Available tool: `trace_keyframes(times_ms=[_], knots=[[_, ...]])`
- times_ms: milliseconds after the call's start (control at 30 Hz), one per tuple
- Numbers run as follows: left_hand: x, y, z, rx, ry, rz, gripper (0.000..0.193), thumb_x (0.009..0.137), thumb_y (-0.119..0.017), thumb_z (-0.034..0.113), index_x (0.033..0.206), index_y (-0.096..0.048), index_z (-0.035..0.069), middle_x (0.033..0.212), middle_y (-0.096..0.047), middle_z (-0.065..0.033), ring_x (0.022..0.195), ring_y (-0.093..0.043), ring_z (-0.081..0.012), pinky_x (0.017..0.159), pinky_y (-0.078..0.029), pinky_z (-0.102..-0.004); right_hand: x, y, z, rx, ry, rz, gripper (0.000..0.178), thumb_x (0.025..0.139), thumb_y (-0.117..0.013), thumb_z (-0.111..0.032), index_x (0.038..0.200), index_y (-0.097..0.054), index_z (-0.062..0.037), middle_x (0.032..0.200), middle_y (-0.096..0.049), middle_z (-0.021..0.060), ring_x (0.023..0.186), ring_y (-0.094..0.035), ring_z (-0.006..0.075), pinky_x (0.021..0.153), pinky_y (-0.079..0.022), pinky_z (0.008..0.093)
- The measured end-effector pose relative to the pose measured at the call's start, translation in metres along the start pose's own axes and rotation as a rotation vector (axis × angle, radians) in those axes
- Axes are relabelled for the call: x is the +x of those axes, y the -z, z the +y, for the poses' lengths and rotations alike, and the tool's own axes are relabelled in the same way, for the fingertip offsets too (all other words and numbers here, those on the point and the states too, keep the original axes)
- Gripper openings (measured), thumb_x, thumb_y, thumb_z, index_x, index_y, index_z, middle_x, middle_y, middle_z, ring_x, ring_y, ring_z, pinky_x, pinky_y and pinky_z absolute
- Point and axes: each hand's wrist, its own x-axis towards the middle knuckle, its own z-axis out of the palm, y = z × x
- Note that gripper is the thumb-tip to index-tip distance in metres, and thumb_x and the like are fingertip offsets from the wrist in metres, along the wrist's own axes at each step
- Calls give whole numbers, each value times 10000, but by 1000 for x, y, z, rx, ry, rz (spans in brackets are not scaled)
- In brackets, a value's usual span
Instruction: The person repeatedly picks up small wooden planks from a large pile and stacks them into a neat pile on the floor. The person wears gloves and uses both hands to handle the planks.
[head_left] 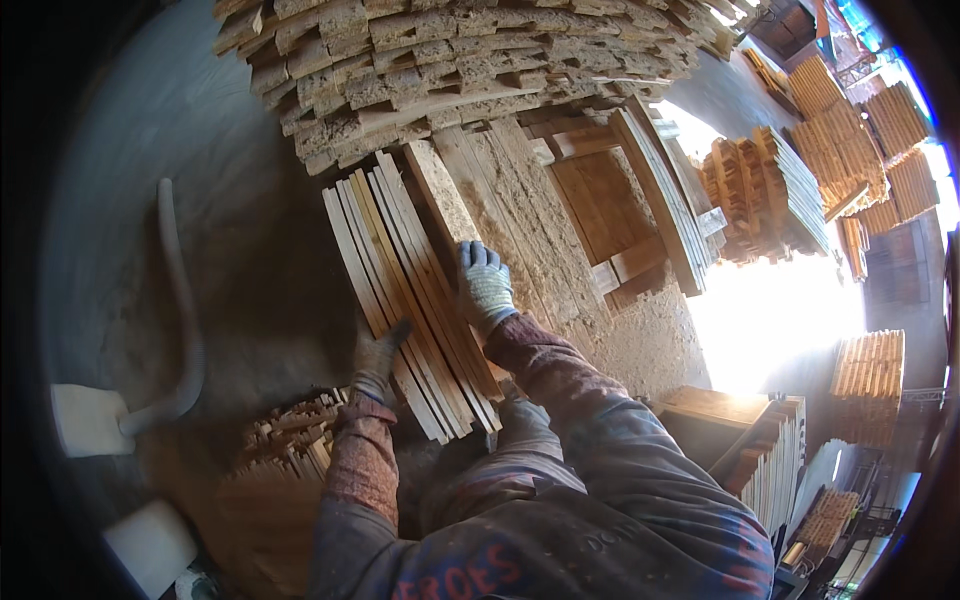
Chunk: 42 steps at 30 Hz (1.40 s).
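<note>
Strips (415,300) of pale wood lie side by side between your two hands in the head view, their ends reaching beyond your fingers and also back toward your body. Your left hand (376,352), in a glove, is at the outer left side of this row; its thumb lies over the edge, but the other fingers are hidden, so I cannot tell if they are clamped. Your right hand (487,290), also gloved, has its fingers close together at the thicker board (440,185) along the right of the row; whether they grip it or only rest there, I cannot tell.

To do this step well, I think you should press evenly from both sides, so that no strip slips out between your fingers. The ends nearest your body look not quite level, so some gentle tapping may help. Mind your left thumb near the gaps between strips, because it could be pinched. To the right of your right fingers, the bench (530,200) carries sawdust, which may make the wood slide. Beyond both hands stands a big timber stack (450,70); better not to push the far ends into it.
</note>
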Motion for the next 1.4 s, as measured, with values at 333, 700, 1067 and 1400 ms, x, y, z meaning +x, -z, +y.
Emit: trace_keyframes(times_ms=[333, 700, 1067, 1400], knots=[[5, -3, -37, -272, 200, -199, 831, 863, -868, 211, 1530, -428, -19, 1428, -554, -112, 1212, -568, -199, 1061, -494, -366, 13, -21, 7, -67, -16, 127, 398, 914, -549, -184, 1262, -523, 9, 1114, -562, 191, 986, -592, 349, 671, -531, 536], [11, 12, -28, -245, 308, -312, 772, 863, -864, 324, 1464, -528, -26, 1419, -586, -176, 1234, -594, -250, 1104, -454, -375, -13, 46, -3, 115, -89, -222, 887, 751, -788, -186, 1476, -359, 92, 1367, -499, 277, 1219, -522, 452, 934, -526, 524], [9, -4, -32, -244, 438, -341, 540, 991, -705, 306, 1394, -607, -41, 1377, -650, -165, 1267, -632, -229, 1080, -509, -358, -55, -22, 47, 1087, -383, -366, 440, 953, -750, -382, 1246, -655, -69, 1066, -700, 57, 954, -633, 185, 905, -522, 347], [-1, -7, 24, 432, -305, 350, 728, 942, -766, 307, 1524, -433, 23, 1527, -479, -224, 1356, -523, -377, 1136, -421, -493, 46, 42, 171, 201, -493, 8, 799, 929, -703, -541, 1492, -452, -34, 1434, -562, 245, 1311, -554, 431, 1050, -501, 458]])
